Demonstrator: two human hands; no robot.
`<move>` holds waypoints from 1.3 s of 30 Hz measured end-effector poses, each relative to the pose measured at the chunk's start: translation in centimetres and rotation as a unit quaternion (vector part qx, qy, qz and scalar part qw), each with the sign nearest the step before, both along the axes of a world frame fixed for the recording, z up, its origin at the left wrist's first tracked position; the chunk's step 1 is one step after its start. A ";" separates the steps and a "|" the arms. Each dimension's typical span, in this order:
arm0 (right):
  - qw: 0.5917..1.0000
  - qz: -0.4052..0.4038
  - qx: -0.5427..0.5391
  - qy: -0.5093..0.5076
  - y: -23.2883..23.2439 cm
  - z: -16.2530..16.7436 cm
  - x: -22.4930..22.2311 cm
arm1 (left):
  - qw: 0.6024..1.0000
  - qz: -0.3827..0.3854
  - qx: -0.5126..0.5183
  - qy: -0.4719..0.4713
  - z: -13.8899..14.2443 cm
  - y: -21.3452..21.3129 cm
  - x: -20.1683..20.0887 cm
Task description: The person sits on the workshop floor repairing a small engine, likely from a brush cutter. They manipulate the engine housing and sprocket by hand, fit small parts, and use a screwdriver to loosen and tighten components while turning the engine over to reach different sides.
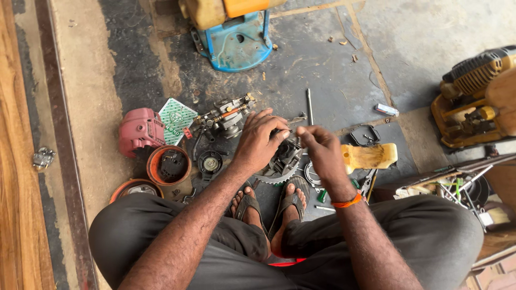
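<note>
- You are squatting over a worn floor (pixel 333 70) of dark, patchy concrete with paler bands and cracks running through it; a strip of wood planking (pixel 16 161) borders it on your left.
- At the top edge stands a blue metal base (pixel 236 45) carrying a yellow and orange tank (pixel 226 8). To your right sits a yellow engine unit (pixel 473 102), with a clutter of rods and tools (pixel 457 185) just below it.
- An orange round tub (pixel 168 165) near your left knee holds a dark, blocky engine part. A second orange tub (pixel 134 189), partly hidden by your knee, holds something grey and metallic that you cannot make out.
- A red plastic cover (pixel 141 131) lies beside a green and white diamond-patterned card (pixel 177 119); a carburettor assembly (pixel 228 115) rests just right of them.
- A pale yellow plastic piece (pixel 370 156) and a black gasket-like loop (pixel 364 135) lie to the right of your hands.
- Your left hand (pixel 260 140) rests curled over the grey engine part (pixel 284 160), which sits on the floor just ahead of your sandalled feet, with a toothed ring at its lower edge.
- Your right hand (pixel 321 147) hovers just right of it, fingertips pinched together on something too small to identify.
</note>
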State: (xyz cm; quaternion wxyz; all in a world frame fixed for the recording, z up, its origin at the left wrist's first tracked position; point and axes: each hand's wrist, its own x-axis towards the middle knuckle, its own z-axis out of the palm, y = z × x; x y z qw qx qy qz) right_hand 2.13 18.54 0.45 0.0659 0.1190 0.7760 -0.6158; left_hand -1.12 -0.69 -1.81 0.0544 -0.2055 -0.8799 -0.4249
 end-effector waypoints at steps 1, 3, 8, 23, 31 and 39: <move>0.999 0.016 0.029 0.032 0.2 0.0 -0.1 | 1.000 0.005 0.009 -0.002 -0.1 -0.1 0.0; 0.991 0.047 0.087 0.095 0.5 0.2 -0.1 | 1.000 0.015 0.026 -0.007 -0.3 -0.1 0.0; 0.963 0.069 0.251 0.067 -0.3 0.8 1.1 | 0.999 0.026 0.036 0.014 -0.4 0.1 -0.1; 0.930 0.070 0.316 0.176 -1.4 1.0 1.5 | 0.999 0.033 0.022 0.022 -0.5 0.9 -0.9; 0.965 0.048 0.251 0.053 -0.9 1.4 1.1 | 0.999 0.021 0.023 0.031 -0.2 0.9 -1.0; 0.950 0.065 0.273 0.140 -1.2 0.8 1.5 | 0.999 0.020 0.018 0.037 -0.4 0.9 -1.0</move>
